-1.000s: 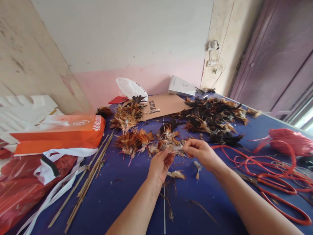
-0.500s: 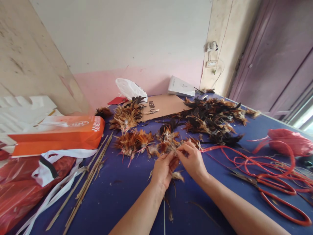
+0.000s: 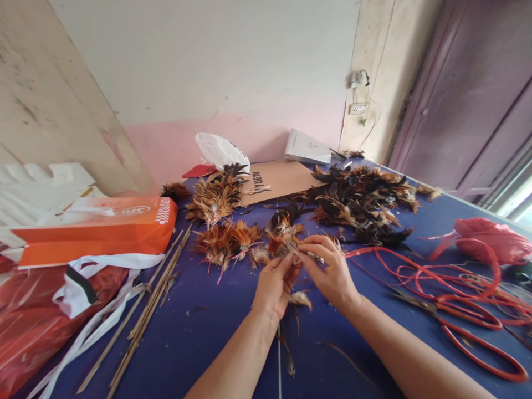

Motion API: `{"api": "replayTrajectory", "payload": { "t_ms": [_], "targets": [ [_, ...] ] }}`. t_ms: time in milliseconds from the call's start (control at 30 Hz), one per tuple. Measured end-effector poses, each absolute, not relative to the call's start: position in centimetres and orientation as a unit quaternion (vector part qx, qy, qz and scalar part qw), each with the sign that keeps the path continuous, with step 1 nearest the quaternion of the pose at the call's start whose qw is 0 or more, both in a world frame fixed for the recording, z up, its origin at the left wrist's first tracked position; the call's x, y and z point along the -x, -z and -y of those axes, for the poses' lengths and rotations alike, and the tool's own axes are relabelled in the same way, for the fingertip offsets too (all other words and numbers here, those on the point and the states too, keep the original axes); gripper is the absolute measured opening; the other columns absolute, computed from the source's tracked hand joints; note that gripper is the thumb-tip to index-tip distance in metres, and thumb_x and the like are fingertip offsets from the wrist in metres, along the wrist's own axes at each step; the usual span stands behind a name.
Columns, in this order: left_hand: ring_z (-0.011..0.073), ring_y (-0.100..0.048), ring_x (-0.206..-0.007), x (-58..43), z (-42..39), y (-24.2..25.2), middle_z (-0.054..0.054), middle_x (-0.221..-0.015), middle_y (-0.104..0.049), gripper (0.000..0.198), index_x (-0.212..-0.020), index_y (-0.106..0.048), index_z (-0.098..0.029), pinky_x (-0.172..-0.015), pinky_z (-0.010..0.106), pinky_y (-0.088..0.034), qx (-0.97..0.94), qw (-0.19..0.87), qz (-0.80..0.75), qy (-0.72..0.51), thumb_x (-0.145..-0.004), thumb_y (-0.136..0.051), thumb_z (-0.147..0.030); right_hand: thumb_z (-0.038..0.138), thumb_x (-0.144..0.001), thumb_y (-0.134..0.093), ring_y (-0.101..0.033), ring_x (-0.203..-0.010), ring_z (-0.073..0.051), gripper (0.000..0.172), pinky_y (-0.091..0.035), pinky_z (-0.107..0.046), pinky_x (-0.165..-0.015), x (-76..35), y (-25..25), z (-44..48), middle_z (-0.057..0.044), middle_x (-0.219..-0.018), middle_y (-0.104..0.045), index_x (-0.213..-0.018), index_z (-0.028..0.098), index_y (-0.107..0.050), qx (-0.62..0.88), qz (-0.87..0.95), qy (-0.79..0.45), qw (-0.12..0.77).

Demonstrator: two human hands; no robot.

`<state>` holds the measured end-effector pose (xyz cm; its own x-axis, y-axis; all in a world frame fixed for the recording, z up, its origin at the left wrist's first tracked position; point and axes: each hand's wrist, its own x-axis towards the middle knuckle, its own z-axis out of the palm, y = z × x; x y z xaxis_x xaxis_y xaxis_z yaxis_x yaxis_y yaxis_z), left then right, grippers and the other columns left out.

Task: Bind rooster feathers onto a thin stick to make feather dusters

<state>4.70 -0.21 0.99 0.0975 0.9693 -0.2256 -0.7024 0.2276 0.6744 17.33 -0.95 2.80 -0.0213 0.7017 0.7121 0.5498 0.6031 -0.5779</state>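
Observation:
My left hand [image 3: 277, 281] is closed, thumb and fingers pinching a small bunch of brown feathers [image 3: 286, 244] at its lower end. Against the same bunch, my right hand [image 3: 330, 271] has its thumb and fingertips pressed together from the right side. What lies between the right fingertips is partly hidden. Just left of the hands sit tied feather bundles [image 3: 224, 241] with pink strands at their ends. A loose pale feather [image 3: 301, 299] lies below my hands on the blue table [image 3: 199, 343].
To the right are red-handled scissors [image 3: 457, 321], tangled red plastic string [image 3: 411, 271] and its roll [image 3: 492, 239]. A large feather pile [image 3: 366, 202] lies behind. At left are thin sticks [image 3: 145, 321], an orange bag [image 3: 95, 235] and red plastic [image 3: 41, 321]. Cardboard [image 3: 282, 177] lies at the back.
My right hand has shifted slightly right and down, its fingers a little more extended. My left hand has turned slightly, and more of the feather bunch shows above it.

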Motion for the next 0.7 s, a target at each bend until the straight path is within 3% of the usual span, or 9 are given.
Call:
{"api": "replayTrajectory", "payload": {
  "t_ms": [100, 233, 300, 400, 700],
  "targets": [
    [0.0105, -0.063, -0.06, -4.3, -0.2, -1.0, 0.006, -0.068, -0.067, 0.003, -0.07, -0.065, -0.008, -0.052, 0.015, -0.051, -0.186, 0.699, -0.35, -0.596, -0.068, -0.064, -0.009, 0.03, -0.077, -0.052, -0.051, -0.064, -0.012, 0.019, -0.041, -0.024, -0.061, -17.6, -3.4, 1.0, -0.001, -0.068, -0.055, -0.067, 0.017, -0.06, 0.487, 0.659, -0.126, 0.559],
    [0.0098, -0.063, -0.062, -3.9, -0.5, -1.0, 0.007, -0.072, -0.068, 0.004, -0.071, -0.066, -0.009, -0.056, 0.015, -0.052, -0.198, 0.686, -0.345, -0.609, -0.067, -0.066, -0.012, 0.046, -0.071, -0.055, -0.032, -0.042, -0.007, 0.036, -0.024, -0.021, -0.04, -17.6, -3.1, 0.5, 0.005, -0.044, -0.038, -0.053, 0.015, -0.055, 0.542, 0.648, -0.311, 0.435],
    [0.0093, -0.062, -0.062, -3.9, -0.4, -1.0, 0.007, -0.074, -0.068, 0.008, -0.072, -0.066, -0.009, -0.058, 0.015, -0.052, -0.215, 0.684, -0.339, -0.609, -0.065, -0.068, -0.014, 0.047, -0.068, -0.057, -0.031, -0.042, -0.006, 0.035, -0.022, -0.02, -0.04, -17.3, -2.7, 0.2, 0.006, -0.045, -0.039, -0.058, 0.014, -0.058, 0.529, 0.624, -0.386, 0.427],
    [0.0102, -0.063, -0.063, -4.2, -0.1, -1.2, 0.007, -0.072, -0.068, 0.014, -0.072, -0.067, -0.01, -0.057, 0.016, -0.051, -0.245, 0.68, -0.344, -0.599, -0.062, -0.071, -0.02, 0.044, -0.068, -0.058, -0.036, -0.045, -0.006, 0.03, -0.027, -0.019, -0.042, -16.9, -2.3, 0.1, 0.005, -0.051, -0.048, -0.069, 0.014, -0.061, 0.502, 0.558, -0.446, 0.487],
    [0.0129, -0.063, -0.059, -4.5, 0.4, -1.4, 0.007, -0.067, -0.068, 0.024, -0.075, -0.068, -0.01, -0.054, 0.018, -0.048, -0.333, 0.684, -0.396, -0.514, -0.058, -0.073, -0.026, 0.028, -0.067, -0.061, -0.052, -0.056, -0.01, 0.014, -0.042, -0.021, -0.059, -17.2, -2.2, -0.2, 0.001, -0.059, -0.06, -0.069, 0.014, -0.062, 0.462, 0.537, -0.458, 0.537]
  ]
}}
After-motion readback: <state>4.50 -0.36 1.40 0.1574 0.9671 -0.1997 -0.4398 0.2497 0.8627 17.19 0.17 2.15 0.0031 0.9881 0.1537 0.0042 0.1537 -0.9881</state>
